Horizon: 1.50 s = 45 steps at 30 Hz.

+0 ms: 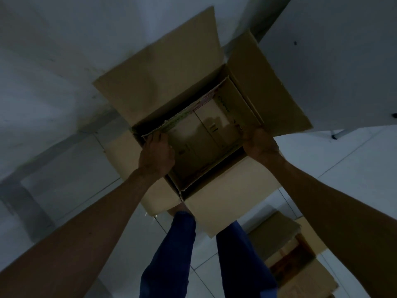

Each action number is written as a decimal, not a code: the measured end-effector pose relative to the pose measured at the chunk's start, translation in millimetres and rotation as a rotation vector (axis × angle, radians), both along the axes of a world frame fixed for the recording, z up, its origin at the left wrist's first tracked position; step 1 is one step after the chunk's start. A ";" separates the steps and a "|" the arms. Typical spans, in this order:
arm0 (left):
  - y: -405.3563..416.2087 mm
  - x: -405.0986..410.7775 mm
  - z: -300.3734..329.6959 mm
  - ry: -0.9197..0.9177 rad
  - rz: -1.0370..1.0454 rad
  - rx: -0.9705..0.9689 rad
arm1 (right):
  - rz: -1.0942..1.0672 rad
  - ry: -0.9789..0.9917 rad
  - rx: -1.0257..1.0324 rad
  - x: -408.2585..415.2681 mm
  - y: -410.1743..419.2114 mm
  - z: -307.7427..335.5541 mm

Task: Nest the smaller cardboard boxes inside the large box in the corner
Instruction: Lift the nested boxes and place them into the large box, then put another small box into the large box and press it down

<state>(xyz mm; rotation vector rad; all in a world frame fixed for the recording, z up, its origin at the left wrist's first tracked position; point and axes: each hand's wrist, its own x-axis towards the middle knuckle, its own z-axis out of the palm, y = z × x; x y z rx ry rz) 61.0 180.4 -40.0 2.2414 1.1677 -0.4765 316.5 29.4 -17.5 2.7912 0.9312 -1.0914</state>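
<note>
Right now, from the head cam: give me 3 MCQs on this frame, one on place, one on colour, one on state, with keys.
1. Where is the smaller brown cardboard box?
A. Inside the large open brown cardboard box
B. On the tiled floor beside it
C. On a table

2. What colour are the trouser legs?
A. Red
B. Blue
C. White

3. What is the left hand doing?
A. Hanging idle
B. Pressing a flap shut
C. Gripping the smaller box's rim

Key: 1 A, it sits within the large box's walls; 2 B, both legs show blue; 3 C, its fingers curl over the rim, while the right hand holds the opposite side.
</note>
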 end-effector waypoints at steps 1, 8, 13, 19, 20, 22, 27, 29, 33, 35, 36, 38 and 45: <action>0.2 0.6 2.1 -0.008 -0.008 -0.001 | -0.012 -0.019 0.055 0.8 -3.6 -2.7; -1.5 3.8 21.9 -0.046 -0.096 0.040 | -0.091 -0.077 0.183 -7.2 -30.2 18.0; -13.5 11.5 40.6 -0.111 -0.142 0.049 | -0.170 -0.108 0.236 -12.0 -54.5 33.0; -47.1 12.4 68.1 -0.242 -0.193 0.073 | -0.180 -0.120 0.275 -26.6 -96.3 60.0; -56.1 11.5 73.3 -0.256 -0.209 0.078 | -0.187 -0.119 0.278 -30.2 -106.0 65.3; -79.2 8.4 84.6 -0.297 -0.246 0.090 | -0.209 -0.121 0.304 -38.6 -131.9 75.7; -160.1 -2.2 110.5 -0.394 -0.260 0.080 | -0.261 -0.120 0.378 -63.8 -224.9 100.3; -197.0 -5.0 115.6 -0.379 -0.269 0.065 | -0.291 -0.118 0.385 -76.9 -270.4 108.2; -279.8 -6.0 120.7 -0.389 -0.327 0.009 | -0.381 -0.128 0.387 -102.8 -372.2 116.6; -322.2 -6.1 119.8 -0.374 -0.365 -0.021 | -0.448 -0.095 0.369 -114.9 -422.1 115.9; -342.9 -6.3 117.5 -0.373 -0.384 -0.031 | -0.486 -0.078 0.359 -120.6 -445.5 114.0; -382.4 -4.7 109.7 -0.359 -0.432 -0.055 | -0.586 -0.059 0.337 -133.5 -490.6 108.0; -477.1 5.5 49.4 -0.163 -0.659 -0.150 | -0.979 -0.027 0.222 -192.2 -620.6 52.3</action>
